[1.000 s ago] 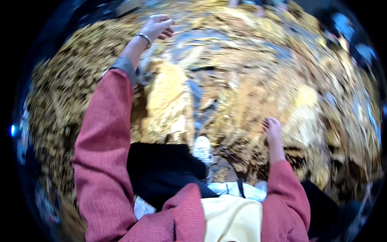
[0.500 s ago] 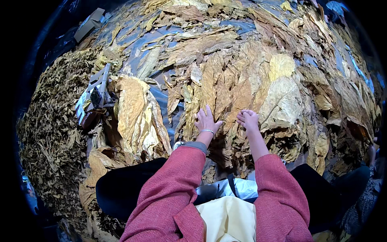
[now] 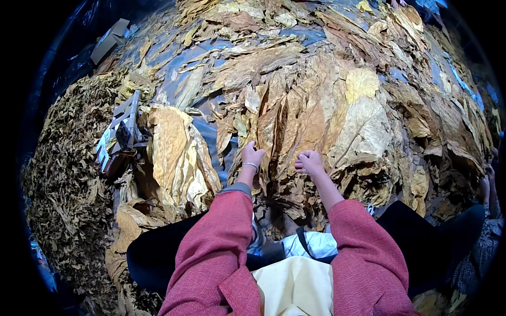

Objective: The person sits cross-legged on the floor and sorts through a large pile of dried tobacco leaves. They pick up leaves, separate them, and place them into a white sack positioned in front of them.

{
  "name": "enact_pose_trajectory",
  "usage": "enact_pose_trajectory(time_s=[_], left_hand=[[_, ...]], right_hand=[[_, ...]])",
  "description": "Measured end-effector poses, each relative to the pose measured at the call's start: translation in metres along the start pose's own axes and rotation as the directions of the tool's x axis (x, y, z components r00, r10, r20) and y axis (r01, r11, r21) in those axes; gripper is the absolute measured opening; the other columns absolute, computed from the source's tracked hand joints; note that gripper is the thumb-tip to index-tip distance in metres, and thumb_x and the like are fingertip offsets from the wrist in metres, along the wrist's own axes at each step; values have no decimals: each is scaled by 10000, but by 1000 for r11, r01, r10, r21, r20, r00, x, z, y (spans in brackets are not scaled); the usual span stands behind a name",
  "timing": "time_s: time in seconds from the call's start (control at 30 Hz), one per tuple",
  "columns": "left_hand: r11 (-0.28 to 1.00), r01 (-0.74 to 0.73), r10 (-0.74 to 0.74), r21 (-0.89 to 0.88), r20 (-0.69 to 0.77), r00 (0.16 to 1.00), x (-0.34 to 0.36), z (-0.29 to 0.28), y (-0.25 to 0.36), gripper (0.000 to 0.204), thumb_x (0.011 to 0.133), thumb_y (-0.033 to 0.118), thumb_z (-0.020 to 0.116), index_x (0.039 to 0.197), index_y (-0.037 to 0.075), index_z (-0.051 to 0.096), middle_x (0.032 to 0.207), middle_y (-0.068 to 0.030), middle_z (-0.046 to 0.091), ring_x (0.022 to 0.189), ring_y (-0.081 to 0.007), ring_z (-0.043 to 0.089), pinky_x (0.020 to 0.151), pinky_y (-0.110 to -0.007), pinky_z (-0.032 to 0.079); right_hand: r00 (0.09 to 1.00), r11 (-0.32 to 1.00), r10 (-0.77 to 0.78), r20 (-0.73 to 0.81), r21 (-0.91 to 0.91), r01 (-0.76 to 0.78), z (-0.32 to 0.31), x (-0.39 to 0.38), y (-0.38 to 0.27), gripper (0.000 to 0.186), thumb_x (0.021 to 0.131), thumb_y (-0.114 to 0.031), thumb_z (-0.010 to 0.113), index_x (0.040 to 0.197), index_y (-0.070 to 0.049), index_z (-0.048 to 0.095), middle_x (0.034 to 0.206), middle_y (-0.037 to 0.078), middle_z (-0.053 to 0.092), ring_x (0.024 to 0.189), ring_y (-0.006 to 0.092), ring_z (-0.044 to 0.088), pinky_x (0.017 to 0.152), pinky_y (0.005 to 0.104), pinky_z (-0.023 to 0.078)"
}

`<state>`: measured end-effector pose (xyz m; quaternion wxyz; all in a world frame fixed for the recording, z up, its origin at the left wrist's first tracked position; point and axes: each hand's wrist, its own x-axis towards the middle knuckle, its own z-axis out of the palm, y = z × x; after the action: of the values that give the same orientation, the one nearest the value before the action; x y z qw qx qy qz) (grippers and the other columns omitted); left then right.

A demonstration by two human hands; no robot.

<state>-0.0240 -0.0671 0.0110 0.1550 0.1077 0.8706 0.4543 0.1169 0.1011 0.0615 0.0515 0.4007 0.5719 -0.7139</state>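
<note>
Dried tobacco leaves (image 3: 295, 121) blanket the dark plastic sheet (image 3: 211, 52). Your left hand (image 3: 252, 156) and right hand (image 3: 309, 162) rest curled on the pile; long leaves run toward twelve o'clock, grip unclear.

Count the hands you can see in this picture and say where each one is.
3: the left hand and right hand both rest on the dried leaf pile; another person's hand shows at the right edge. Others may be hidden.

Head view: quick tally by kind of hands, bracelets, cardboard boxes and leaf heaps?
Own hands: 2, left hand and right hand, both on the dried leaves
Bracelet: 1
Cardboard box: 1
Shredded leaf heap: 1
Total: 5
</note>
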Motion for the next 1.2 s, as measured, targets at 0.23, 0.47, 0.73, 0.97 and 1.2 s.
enact_pose_trajectory(time_s=[0.23,0.47,0.73,0.97,1.2], left_hand=[[981,-2,-17,195,96,995,-8,18,35,424,598,191,612,975,11,541,806,-197,593,759,-289,579,691,-366,450],[731,-223,197,645,113,974,-63,34,79,564,673,307,621,1176,133,434,962,-141,470,944,-292,428,798,-409,344],[565,-552,503,613,275,819,-94,51,117,341,680,183,525,996,58,503,1138,-221,424,1046,-329,388,849,-416,306],[582,-721,655,376,309,690,-94,63,123,185,701,105,466,874,40,469,906,-119,526,910,-251,481,762,-350,369],[776,-616,582,136,223,782,-88,61,140,151,754,78,485,892,29,453,747,-171,541,714,-333,532,615,-400,430]], right_hand=[[997,990,-54,59,136,46,2,4,4,416,813,-165,513,1166,17,389,1100,121,489,963,214,519,755,331,481],[999,996,14,-29,87,-12,21,-11,-12,689,766,-354,588,1272,-16,264,1192,133,417,1049,243,459,781,338,435],[1000,854,-2,19,521,-8,1,6,5,770,699,-366,675,1231,5,260,1133,167,453,943,245,510,753,351,443],[937,616,-10,348,741,-268,-21,3,12,361,746,-492,565,774,-133,553,796,52,585,777,199,558,725,350,457],[950,597,-9,314,764,-247,-38,24,30,203,785,-310,580,820,-110,577,830,43,599,770,187,566,728,311,455]])
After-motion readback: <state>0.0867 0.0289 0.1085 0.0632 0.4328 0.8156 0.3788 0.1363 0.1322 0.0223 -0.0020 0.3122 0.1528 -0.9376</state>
